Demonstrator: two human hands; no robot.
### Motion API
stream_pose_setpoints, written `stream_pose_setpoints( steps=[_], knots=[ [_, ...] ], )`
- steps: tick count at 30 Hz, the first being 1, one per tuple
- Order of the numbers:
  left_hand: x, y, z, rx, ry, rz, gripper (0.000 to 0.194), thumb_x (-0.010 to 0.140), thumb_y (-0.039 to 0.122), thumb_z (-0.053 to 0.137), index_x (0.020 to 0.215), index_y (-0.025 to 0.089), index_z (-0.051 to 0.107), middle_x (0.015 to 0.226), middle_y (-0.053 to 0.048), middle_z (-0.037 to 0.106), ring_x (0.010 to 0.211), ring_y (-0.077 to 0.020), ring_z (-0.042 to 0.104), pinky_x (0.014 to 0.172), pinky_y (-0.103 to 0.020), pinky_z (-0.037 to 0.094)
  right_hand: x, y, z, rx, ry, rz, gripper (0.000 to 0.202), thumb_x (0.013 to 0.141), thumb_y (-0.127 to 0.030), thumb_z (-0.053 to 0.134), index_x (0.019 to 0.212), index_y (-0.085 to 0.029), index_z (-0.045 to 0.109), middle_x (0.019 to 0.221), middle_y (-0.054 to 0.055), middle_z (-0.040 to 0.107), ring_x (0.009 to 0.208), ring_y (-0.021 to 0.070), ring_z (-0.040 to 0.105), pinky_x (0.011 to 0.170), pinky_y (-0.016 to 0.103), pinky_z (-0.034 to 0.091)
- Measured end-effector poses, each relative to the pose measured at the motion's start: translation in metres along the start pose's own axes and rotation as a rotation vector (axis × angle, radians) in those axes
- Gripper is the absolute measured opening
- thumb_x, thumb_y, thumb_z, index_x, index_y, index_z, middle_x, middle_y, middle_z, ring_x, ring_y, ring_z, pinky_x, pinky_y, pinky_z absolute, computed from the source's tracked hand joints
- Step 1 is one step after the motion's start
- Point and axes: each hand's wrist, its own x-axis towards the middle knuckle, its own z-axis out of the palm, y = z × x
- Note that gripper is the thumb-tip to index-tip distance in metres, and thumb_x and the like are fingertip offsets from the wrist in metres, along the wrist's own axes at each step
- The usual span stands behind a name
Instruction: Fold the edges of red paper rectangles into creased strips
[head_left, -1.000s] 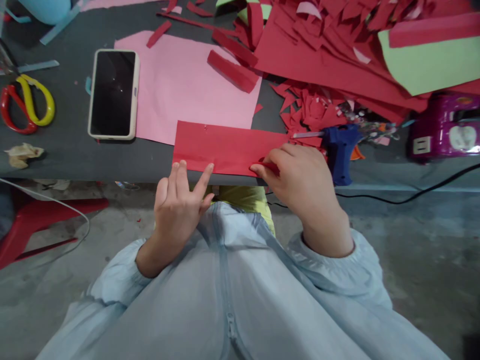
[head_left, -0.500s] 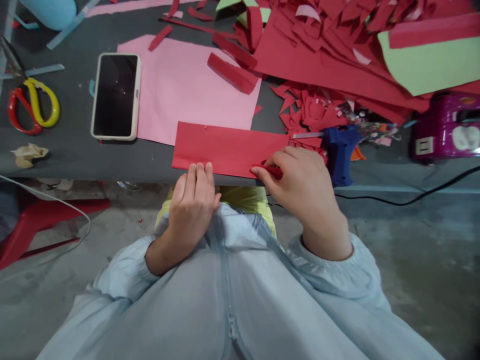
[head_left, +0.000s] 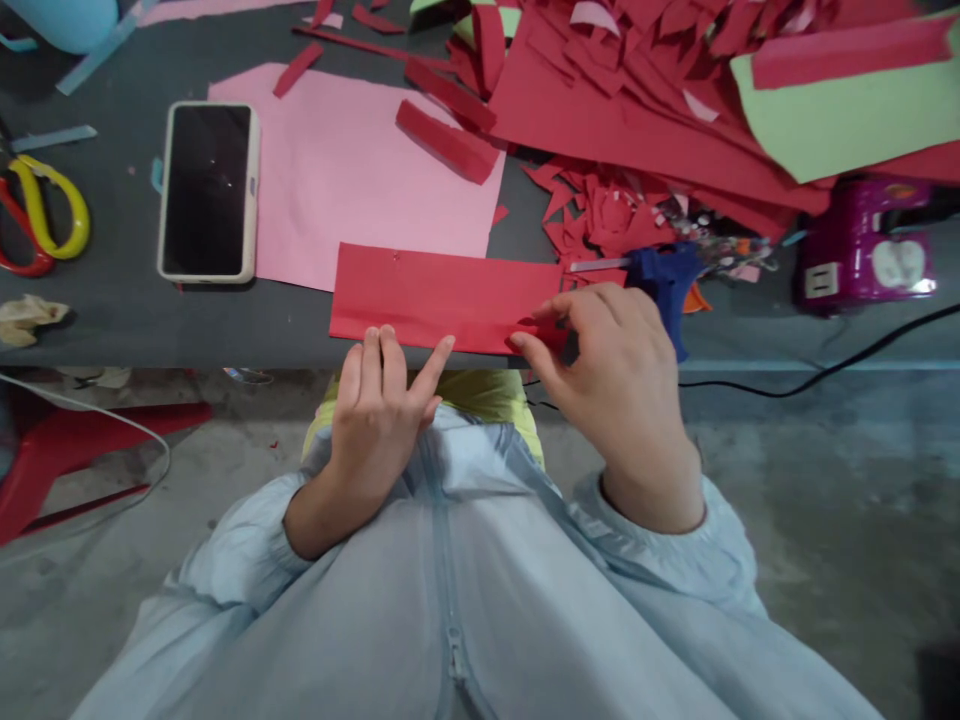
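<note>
A red paper strip (head_left: pixel 442 295) lies along the table's front edge, its upper part over a pink sheet (head_left: pixel 367 170). My left hand (head_left: pixel 386 390) rests flat with fingertips on the strip's lower edge, the index finger spread away from the others. At the strip's right end my right hand (head_left: pixel 607 370) pinches the paper between thumb and bent fingers, and a small part there looks folded up. A blue glue gun (head_left: pixel 667 285) lies just beyond the right hand, its nozzle pointing left.
A phone (head_left: pixel 208 190) lies left of the strip, with scissors (head_left: pixel 49 215) and a crumpled scrap (head_left: pixel 30 318) further left. Red paper pieces (head_left: pixel 600 110) and a green sheet (head_left: pixel 847 120) cover the back right. A purple device (head_left: pixel 862 250) stands at right, near a black cable (head_left: pixel 825 380).
My left index finger has spread to the right, away from the other fingers. The right thumb and fingers have parted slightly at the paper. The view has shifted, so table items appear further left.
</note>
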Motion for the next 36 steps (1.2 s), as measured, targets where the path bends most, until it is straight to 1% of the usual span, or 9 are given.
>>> stream_pose_setpoints(
  steps=[2,4,6,7,8,13,20,27,36],
  knots=[
    [0.001,0.000,0.001,-0.010,0.016,0.001,0.072,0.086,0.041,0.071,0.150,0.034,0.039,0.141,-0.019,0.057,0.130,-0.0390,0.055,0.108,-0.057,0.042,-0.013,-0.007,-0.004,-0.051,0.100,0.064,0.030,0.096,-0.036,0.047,0.110,-0.017,0.065,0.100,0.015,0.063,0.093,0.0279,0.056,0.082,0.040,0.041],
    [0.002,0.000,0.001,-0.036,0.018,0.000,0.072,0.085,0.038,0.071,0.150,0.035,0.040,0.142,-0.019,0.056,0.131,-0.0392,0.053,0.110,-0.059,0.040,-0.027,-0.019,-0.003,-0.093,0.115,0.028,0.033,0.097,-0.030,0.043,0.118,-0.019,0.066,0.090,0.012,0.064,0.084,0.0251,0.056,0.077,0.039,0.041],
    [0.003,0.000,0.001,-0.050,0.018,-0.003,0.069,0.087,0.037,0.070,0.150,0.034,0.041,0.142,-0.019,0.055,0.133,-0.0398,0.052,0.110,-0.061,0.040,-0.038,-0.033,0.004,-0.071,-0.054,-0.112,0.041,0.096,-0.024,0.041,0.132,-0.022,0.061,0.070,0.004,0.061,0.069,0.0206,0.055,0.067,0.035,0.039],
    [0.003,0.000,0.001,-0.048,0.023,0.001,0.067,0.088,0.039,0.068,0.149,0.033,0.042,0.142,-0.021,0.055,0.133,-0.0404,0.052,0.109,-0.061,0.040,-0.042,-0.040,0.009,-0.060,-0.152,-0.157,0.046,0.095,-0.020,0.040,0.139,-0.023,0.056,0.067,0.002,0.061,0.065,0.0189,0.054,0.063,0.034,0.039],
    [0.003,-0.001,0.001,-0.042,0.031,0.010,0.065,0.089,0.041,0.067,0.148,0.031,0.043,0.142,-0.022,0.055,0.132,-0.0412,0.053,0.108,-0.062,0.041,-0.043,-0.046,0.015,-0.073,-0.186,-0.162,0.051,0.093,-0.017,0.039,0.142,-0.022,0.053,0.061,0.000,0.058,0.059,0.0178,0.053,0.057,0.033,0.036],
    [0.002,-0.004,0.002,-0.013,0.080,0.059,0.062,0.090,0.046,0.064,0.146,0.027,0.046,0.140,-0.025,0.054,0.129,-0.0434,0.054,0.106,-0.063,0.044,-0.041,-0.064,0.033,-0.186,-0.291,-0.065,0.065,0.087,-0.012,0.039,0.152,-0.013,0.039,0.053,0.001,0.059,0.045,0.0163,0.050,0.044,0.030,0.030],
    [0.004,-0.003,0.001,0.013,0.068,0.051,0.065,0.091,0.049,0.061,0.149,0.030,0.041,0.142,-0.022,0.051,0.131,-0.0413,0.053,0.107,-0.062,0.044,-0.040,-0.066,0.028,-0.366,-0.394,0.018,0.070,0.084,-0.006,0.041,0.153,-0.015,0.036,0.050,-0.001,0.060,0.044,0.0143,0.053,0.043,0.026,0.028],
    [0.005,-0.002,-0.002,-0.048,0.064,0.024,0.058,0.093,0.044,0.059,0.147,0.031,0.045,0.145,-0.022,0.050,0.133,-0.0421,0.051,0.107,-0.064,0.042,-0.046,-0.058,0.025,-0.383,-0.360,0.040,0.070,0.081,-0.007,0.046,0.150,-0.015,0.042,0.047,-0.003,0.057,0.041,0.0128,0.050,0.043,0.027,0.020],
    [0.008,0.000,-0.006,0.024,0.098,0.055,0.054,0.091,0.032,0.063,0.144,0.027,0.050,0.135,-0.024,0.057,0.125,-0.0418,0.058,0.101,-0.063,0.048,-0.063,-0.040,0.022,-0.456,-0.144,0.064,0.066,0.076,-0.009,0.053,0.142,-0.017,0.055,0.042,-0.005,0.053,0.037,0.0103,0.043,0.044,0.028,0.015]
  ],
)
